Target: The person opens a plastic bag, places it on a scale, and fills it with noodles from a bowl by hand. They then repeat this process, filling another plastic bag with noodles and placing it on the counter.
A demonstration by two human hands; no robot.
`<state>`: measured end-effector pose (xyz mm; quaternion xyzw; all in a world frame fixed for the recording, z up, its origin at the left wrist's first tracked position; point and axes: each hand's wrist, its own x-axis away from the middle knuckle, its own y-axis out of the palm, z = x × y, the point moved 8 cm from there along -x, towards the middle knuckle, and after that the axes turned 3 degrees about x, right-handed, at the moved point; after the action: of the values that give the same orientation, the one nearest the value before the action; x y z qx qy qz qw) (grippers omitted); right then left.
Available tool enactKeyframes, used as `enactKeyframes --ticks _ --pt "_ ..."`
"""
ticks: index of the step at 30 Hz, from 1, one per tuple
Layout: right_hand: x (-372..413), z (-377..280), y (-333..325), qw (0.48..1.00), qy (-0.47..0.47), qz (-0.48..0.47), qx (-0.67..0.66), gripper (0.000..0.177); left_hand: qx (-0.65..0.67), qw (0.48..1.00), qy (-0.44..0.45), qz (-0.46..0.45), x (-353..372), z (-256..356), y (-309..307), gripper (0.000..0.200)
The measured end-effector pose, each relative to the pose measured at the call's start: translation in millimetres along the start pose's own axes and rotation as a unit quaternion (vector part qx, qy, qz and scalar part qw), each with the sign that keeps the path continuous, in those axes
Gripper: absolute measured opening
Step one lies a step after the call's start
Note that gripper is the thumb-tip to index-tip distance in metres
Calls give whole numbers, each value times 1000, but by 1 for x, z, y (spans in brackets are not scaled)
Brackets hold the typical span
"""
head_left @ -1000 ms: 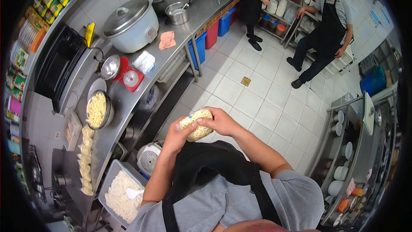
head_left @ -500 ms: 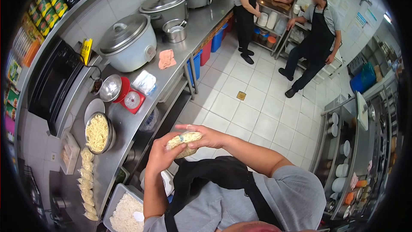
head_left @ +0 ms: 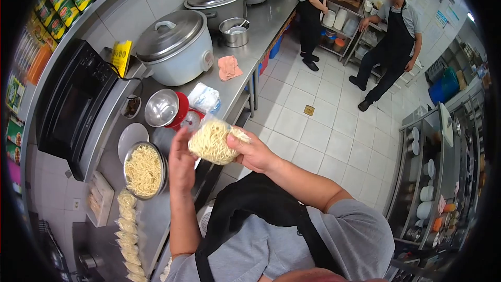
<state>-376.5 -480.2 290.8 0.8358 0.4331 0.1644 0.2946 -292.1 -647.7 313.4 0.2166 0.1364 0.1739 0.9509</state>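
A clear plastic bag of noodles [head_left: 213, 142] is held up in front of my chest, over the front edge of the steel counter. My right hand [head_left: 254, 150] is closed round the bag's gathered end, thumb across it. On the bag's other side, my left hand [head_left: 182, 161] has its fingers stretched upward, right at the plastic and not wrapped round it. To the left stands a metal bowl of loose noodles [head_left: 143, 171]. Below it, a row of bagged noodles [head_left: 129, 234] runs along the counter.
A red scale [head_left: 189, 120] with a metal bowl [head_left: 162, 107] sits behind my hands, beside a stack of plastic bags [head_left: 204, 97]. Large rice cookers [head_left: 175, 47] line the wall. Two people in aprons stand across the tiled floor [head_left: 292, 112]; another is behind a hatch. Shelves [head_left: 417, 177] stand right.
Both hands have moved up and toward the counter with the bag. My left hand has loosened from it, while my right keeps hold. The view has shifted left.
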Motion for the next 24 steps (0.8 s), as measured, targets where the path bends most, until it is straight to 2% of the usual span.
enactKeyframes --ticks 1,2,4,5,6,8,9,12,13,16,18,20,22,23,24 --pt "-6 3 12 999 0 -10 -49 58 -31 997 -58 -42 1 -10 -4 100" --pt "-12 7 22 995 0 -21 -97 56 25 997 -46 -53 9 -20 -8 111" --pt "-24 28 41 994 22 -31 -104 53 55 996 -50 -47 11 -14 -11 111" --pt "-30 40 51 992 43 -41 -109 53 89 994 -43 -43 7 0 0 100" --pt "-37 52 58 990 65 -51 -111 53 91 994 -33 -42 5 6 -9 100" --pt "-50 64 67 988 86 -63 -113 53 64 996 -39 55 10 5 -41 89" --pt "-56 68 71 989 99 -58 -94 53 62 995 -8 84 12 10 -50 80" --pt "-66 82 90 987 136 -63 -61 53 62 991 32 116 23 19 -86 79" --pt "-72 87 96 986 142 -75 -45 53 58 992 43 101 28 24 -95 75" --pt "-82 107 121 981 172 -92 -23 51 100 979 36 175 50 36 -127 71" --pt "-90 130 121 986 163 -38 -18 53 120 969 14 216 53 39 -141 70" --pt "-95 141 112 992 119 47 -6 51 124 971 11 206 56 32 -154 72" --pt "-101 134 116 996 81 9 20 50 104 982 22 158 57 34 -132 67" --pt "-102 136 117 993 92 -1 74 50 134 971 -12 199 61 25 -129 62" --pt "-99 137 117 986 100 -10 131 49 94 969 5 229 59 16 -140 57"
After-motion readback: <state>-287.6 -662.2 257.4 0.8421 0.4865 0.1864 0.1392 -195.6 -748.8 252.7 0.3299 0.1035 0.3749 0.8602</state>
